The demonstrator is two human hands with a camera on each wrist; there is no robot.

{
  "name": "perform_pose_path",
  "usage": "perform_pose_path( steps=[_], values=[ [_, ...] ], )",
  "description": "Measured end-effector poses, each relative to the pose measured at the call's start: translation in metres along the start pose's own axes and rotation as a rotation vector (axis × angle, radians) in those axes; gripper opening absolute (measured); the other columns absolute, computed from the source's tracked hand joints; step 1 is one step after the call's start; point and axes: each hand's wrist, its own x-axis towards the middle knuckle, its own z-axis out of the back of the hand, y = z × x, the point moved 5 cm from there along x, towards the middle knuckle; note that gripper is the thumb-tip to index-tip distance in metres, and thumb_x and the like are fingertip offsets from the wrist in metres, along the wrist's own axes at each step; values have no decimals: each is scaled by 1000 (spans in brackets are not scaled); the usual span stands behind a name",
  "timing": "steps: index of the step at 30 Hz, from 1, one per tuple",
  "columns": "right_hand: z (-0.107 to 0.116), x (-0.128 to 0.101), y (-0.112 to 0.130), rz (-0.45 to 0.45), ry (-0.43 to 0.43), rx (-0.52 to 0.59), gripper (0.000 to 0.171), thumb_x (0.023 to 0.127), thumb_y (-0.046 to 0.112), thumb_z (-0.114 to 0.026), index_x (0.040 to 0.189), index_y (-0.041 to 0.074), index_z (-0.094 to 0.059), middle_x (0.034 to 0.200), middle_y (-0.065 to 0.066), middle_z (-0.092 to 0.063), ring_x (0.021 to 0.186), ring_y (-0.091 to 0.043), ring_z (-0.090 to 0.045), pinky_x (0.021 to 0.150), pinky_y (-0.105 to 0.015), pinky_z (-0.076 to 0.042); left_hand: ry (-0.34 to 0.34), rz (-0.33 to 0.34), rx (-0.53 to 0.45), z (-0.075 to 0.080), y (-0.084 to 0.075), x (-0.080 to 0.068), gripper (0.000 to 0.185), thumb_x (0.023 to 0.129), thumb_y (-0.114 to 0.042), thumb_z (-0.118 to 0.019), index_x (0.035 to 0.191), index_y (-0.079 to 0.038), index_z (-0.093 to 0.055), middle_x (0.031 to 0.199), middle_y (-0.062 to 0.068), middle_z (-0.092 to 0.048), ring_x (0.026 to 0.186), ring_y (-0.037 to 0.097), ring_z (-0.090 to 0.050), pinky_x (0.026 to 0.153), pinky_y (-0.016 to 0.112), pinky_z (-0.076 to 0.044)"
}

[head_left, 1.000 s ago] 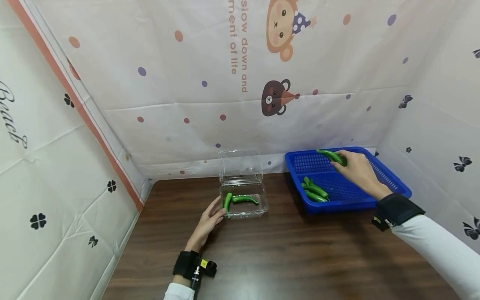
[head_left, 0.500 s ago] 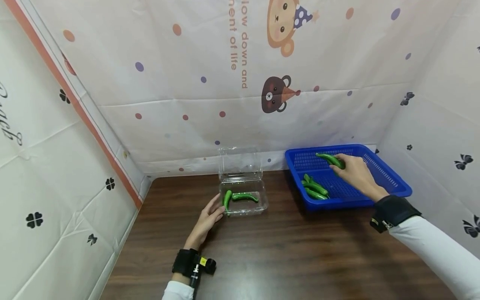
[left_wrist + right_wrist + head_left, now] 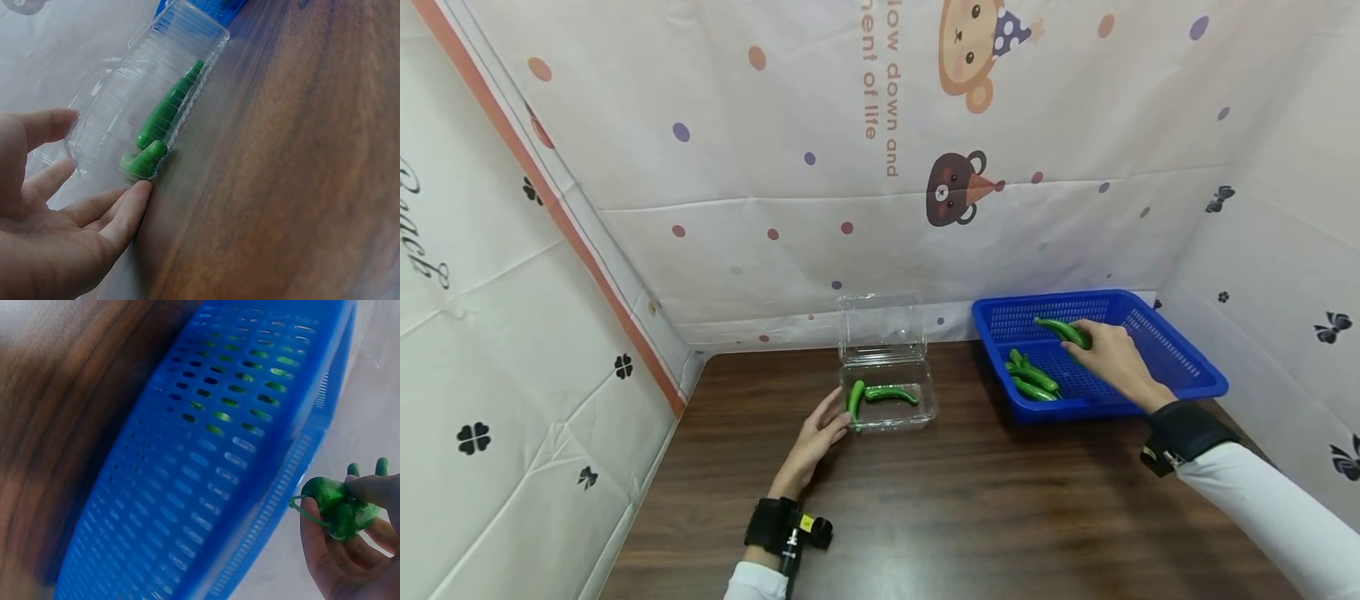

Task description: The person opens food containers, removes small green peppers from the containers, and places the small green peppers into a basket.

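Green pepper (image 3: 1063,331) in right grip (image 3: 1112,357)

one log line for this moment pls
right hand: grips green pepper over blue basket | left hand: open, fingers touching clear box | box: two peppers, lid up

Two green peppers (image 3: 880,394) in one clear box (image 3: 887,408), about four peppers (image 3: 1033,379) in one blue basket (image 3: 1180,367)

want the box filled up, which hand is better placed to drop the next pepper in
Right. The right hand already grips a green pepper over the blue basket. The left hand holds none; its fingers rest against the clear box.
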Motion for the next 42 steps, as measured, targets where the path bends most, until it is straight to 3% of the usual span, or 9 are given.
perform_pose_path(
  steps=[12,22,30,42],
  values=[
    [-22,-6,-8,-49,78,14,25,96,7,-69,112,-12,-66,72,-10,-62,55,-14,-46,46,-23,-33,10,-4,5,3,1,3,65,106,-24,-59,163,-22,-28,162,30,-30,146,44,-41,120,52,-42],
    [-36,-7,-13,-97,160,24,34,96,9,-68,119,-15,-64,71,-11,-66,54,-13,-53,46,-25,-39,12,6,3,2,0,2,66,105,-26,-59,163,-22,-28,163,29,-30,146,44,-41,120,52,-42],
    [-42,-10,-18,-109,177,14,33,96,11,-68,116,-14,-64,67,-7,-61,53,-14,-50,46,-24,-38,11,2,6,1,-1,1,64,106,-24,-58,163,-22,-28,162,30,-30,146,44,-41,120,53,-41],
    [-46,-11,-18,-96,200,-3,33,95,9,-70,114,-17,-64,75,-15,-68,55,-14,-52,49,-26,-40,3,1,-7,2,-1,1,64,106,-22,-59,163,-22,-29,162,30,-30,146,44,-41,120,54,-42]
  ],
)
